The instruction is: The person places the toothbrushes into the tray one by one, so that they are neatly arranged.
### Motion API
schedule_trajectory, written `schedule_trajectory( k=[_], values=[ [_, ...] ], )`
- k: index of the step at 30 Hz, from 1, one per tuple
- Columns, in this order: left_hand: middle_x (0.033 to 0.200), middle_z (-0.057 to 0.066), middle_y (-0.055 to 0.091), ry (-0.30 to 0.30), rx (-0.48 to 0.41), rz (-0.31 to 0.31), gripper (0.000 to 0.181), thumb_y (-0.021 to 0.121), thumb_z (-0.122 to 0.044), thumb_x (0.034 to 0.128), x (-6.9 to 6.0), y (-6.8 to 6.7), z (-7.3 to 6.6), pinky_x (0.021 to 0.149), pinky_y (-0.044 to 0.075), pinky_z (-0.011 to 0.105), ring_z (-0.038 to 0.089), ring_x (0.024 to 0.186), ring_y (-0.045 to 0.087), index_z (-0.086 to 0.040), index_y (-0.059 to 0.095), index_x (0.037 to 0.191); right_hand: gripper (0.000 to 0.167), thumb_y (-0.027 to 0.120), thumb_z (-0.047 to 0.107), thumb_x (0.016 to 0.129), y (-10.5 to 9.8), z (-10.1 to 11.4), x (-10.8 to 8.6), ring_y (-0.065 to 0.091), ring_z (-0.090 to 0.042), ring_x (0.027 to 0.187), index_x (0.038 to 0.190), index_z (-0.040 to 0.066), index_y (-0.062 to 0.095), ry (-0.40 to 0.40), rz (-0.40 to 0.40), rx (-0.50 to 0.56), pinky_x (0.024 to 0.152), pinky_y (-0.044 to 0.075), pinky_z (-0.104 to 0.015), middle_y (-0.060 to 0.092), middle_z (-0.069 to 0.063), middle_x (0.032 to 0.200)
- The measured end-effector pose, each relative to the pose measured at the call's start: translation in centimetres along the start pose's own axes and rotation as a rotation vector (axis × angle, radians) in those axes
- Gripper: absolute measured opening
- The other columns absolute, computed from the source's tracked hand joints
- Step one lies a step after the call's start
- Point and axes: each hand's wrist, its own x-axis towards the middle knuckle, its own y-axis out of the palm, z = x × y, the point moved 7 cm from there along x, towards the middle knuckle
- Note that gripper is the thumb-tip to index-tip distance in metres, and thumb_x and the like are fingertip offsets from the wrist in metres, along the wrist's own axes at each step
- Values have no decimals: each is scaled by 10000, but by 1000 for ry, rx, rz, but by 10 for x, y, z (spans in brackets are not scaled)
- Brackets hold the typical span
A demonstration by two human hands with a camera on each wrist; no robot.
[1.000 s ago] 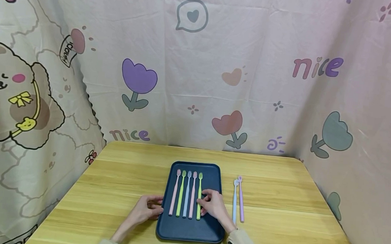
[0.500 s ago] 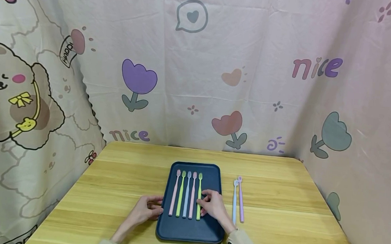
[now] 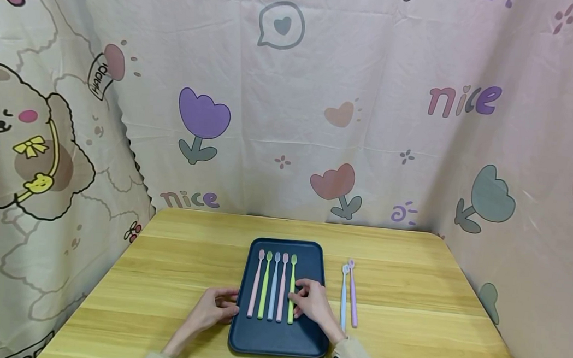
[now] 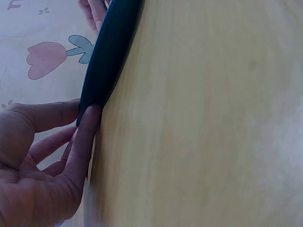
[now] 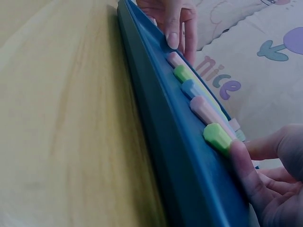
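Right hand [image 3: 312, 302]: thumb and finger nearly together, pinching green toothbrush [image 3: 292, 277]; tray [image 3: 279, 340] beneath. Left hand [image 3: 213, 308]: fingers curled, gripping tray edge. No shift this past second; placement apparently settled.

We identify a light wood-grain table [image 3: 407, 296], bounded at the rear by a pale printed cloth [image 3: 281, 102]. On this cloth we locate a purple tulip [image 3: 204, 112] and a speech bubble [image 3: 282, 25]; at left, a winking cartoon animal [image 3: 35, 131].
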Motion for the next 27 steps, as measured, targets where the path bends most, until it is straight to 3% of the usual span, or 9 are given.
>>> schedule_trajectory(
  k=[15, 27],
  values=[
    [1170, 324, 656, 9, -11, -5, 536, 718, 11, 872, -1, 0, 0, 671, 642, 348, 238, 912, 721, 185, 514, 1336, 469, 679, 83, 939, -2, 0, 0, 659, -156, 500, 1308, -168, 535, -23, -10, -2, 480, 587, -305, 660, -114, 713],
    [1168, 321, 656, 13, -12, 5, 540, 717, 1, 879, -2, 0, 0, 667, 641, 346, 244, 911, 725, 183, 509, 1343, 416, 675, 84, 940, -13, 5, -3, 616, -86, 469, 1269, -150, 572, -59, -59, 15, 456, 573, -297, 661, -150, 740]
  ],
)
